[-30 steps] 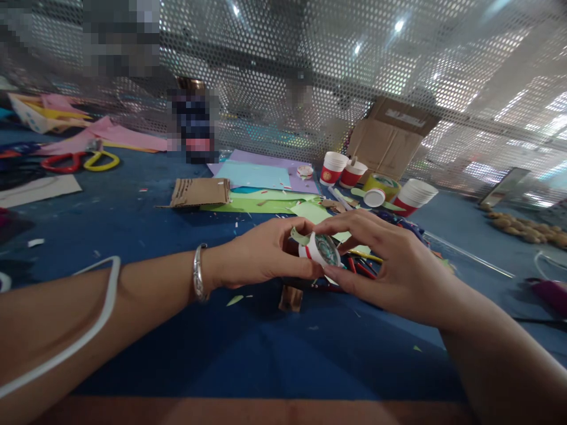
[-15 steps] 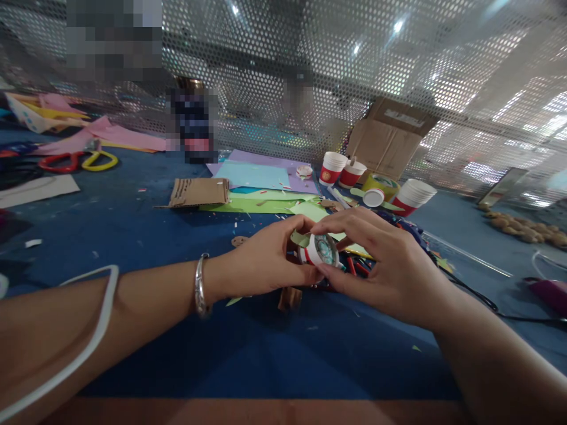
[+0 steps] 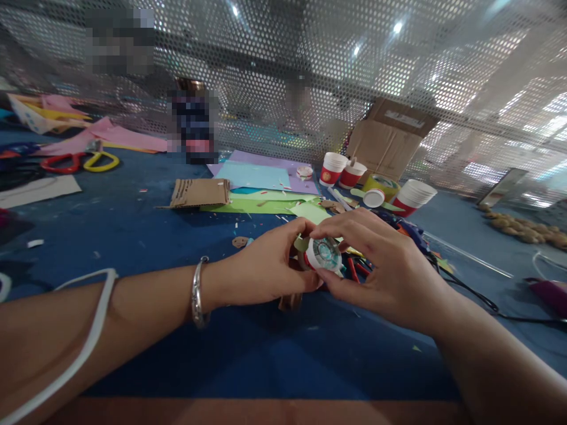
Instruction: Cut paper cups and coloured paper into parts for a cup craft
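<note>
Between my two hands is a cut-down paper cup [image 3: 325, 254], tilted so that its round end with a teal drawn pattern shows. My left hand [image 3: 270, 260] grips it from the left, with thumb below and fingers above. On the other side, my right hand [image 3: 376, 260] pinches its rim between thumb and fingertips. A pale green paper piece [image 3: 302, 243] sticks out at the cup's upper left. Below my left hand lies a small brown cardboard scrap [image 3: 290, 302]. Red-handled tools [image 3: 357, 268] show partly behind my right hand.
Behind my hands are coloured sheets [image 3: 261, 176], a corrugated cardboard piece [image 3: 200, 193], paper cups [image 3: 333, 168], stacked cups [image 3: 414, 196] and a yellow tape roll [image 3: 384, 188]. Scissors [image 3: 101, 160] lie far left. A perforated metal screen [image 3: 266, 71] stands at the back, a cable [image 3: 473, 292] at right.
The cup has turned slightly between my hands, and its patterned end now faces me more. Both hands stay in nearly the same place.
</note>
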`<state>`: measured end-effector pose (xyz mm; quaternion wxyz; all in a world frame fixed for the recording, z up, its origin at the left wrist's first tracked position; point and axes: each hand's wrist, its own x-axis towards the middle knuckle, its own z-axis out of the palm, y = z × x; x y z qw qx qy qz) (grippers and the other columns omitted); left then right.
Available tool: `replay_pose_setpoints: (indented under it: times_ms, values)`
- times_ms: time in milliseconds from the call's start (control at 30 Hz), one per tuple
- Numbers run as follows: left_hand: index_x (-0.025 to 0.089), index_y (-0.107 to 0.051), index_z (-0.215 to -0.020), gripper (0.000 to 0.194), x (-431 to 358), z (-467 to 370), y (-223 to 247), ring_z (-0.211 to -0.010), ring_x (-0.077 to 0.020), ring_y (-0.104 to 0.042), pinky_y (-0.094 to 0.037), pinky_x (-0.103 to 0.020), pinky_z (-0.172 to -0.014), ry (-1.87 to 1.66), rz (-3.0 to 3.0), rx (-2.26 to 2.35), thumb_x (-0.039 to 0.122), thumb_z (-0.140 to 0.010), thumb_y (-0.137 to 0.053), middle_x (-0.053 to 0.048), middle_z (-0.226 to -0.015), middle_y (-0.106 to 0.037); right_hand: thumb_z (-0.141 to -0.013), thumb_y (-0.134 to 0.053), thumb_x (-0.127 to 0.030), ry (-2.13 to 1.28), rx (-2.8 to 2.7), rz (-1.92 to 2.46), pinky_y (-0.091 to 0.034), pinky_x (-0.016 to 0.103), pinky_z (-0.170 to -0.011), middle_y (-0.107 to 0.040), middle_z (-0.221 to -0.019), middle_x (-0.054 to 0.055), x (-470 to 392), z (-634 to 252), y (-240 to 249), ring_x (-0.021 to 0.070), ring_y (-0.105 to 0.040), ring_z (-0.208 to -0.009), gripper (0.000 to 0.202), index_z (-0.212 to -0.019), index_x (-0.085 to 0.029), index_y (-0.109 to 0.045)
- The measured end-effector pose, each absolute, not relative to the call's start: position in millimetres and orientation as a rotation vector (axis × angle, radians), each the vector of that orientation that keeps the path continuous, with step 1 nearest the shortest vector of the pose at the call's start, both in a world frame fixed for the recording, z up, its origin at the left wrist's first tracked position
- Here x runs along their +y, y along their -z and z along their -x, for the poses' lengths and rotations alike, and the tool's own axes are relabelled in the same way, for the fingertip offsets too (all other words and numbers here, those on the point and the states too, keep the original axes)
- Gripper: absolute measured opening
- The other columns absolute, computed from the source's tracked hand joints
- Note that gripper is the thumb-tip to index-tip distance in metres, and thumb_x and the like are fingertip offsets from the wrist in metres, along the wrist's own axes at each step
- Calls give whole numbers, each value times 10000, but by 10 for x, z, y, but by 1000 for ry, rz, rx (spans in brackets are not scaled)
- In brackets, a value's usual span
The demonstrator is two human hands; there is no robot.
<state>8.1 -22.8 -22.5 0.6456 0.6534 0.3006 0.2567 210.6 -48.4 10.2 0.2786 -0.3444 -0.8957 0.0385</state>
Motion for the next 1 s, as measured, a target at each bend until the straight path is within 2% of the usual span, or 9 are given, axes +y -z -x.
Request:
replay_pose_setpoints:
  times_ms: [67, 233, 367, 533, 767, 1000]
  values:
    - [220, -472, -1030, 393, -206, -80, 239, -525, -111, -590, -465, -240, -547, -579, -1460, 670, 228, -766, -763, 68, -670, -608, -855, -674, -236, -106, -2401, 930, -519, 406, -904, -690, -1157, 88, -481, -2111, -107, 270, -613, -1083, 323, -1174, -215, -634]
    - [184, -556, -1083, 433, -174, -93, 189, -780, -150, -668, -519, -274, -723, -628, -1369, 656, 121, -709, -765, 12, -829, -660, -885, -681, -301, -218, -2381, 998, -548, 383, -872, -683, -1175, 67, -451, -2158, -119, 254, -618, -1095, 294, -1171, -240, -645]
    - [172, -543, -1135, 467, -169, -95, 156, -818, -145, -681, -535, -304, -808, -588, -1205, 668, 76, -720, -732, -18, -886, -688, -894, -693, -377, -392, -2341, 1046, -574, 339, -827, -680, -1173, 41, -400, -2207, -99, 234, -625, -1089, 276, -1141, -259, -666]
    - [168, -568, -1082, 402, -148, -91, 165, -827, -132, -678, -552, -289, -804, -588, -1112, 644, 80, -730, -742, -23, -912, -682, -877, -712, -422, -488, -2298, 1126, -589, 350, -828, -675, -1190, 47, -370, -2242, -78, 234, -655, -1042, 301, -1128, -257, -683]
    - [159, -634, -982, 237, -101, -89, 174, -826, -121, -661, -557, -254, -781, -578, -1113, 572, 105, -766, -717, -24, -892, -671, -885, -702, -350, -537, -2325, 1039, -603, 359, -835, -680, -1224, 40, -383, -2237, -87, 242, -654, -1081, 293, -1164, -266, -675]
    - [160, -628, -1041, 275, -100, -94, 191, -846, -121, -652, -549, -263, -788, -579, -1194, 634, 104, -781, -699, -38, -988, -669, -886, -697, -322, -510, -2337, 1062, -605, 338, -818, -682, -1209, 42, -386, -2236, -77, 216, -671, -1013, 292, -1168, -254, -670]
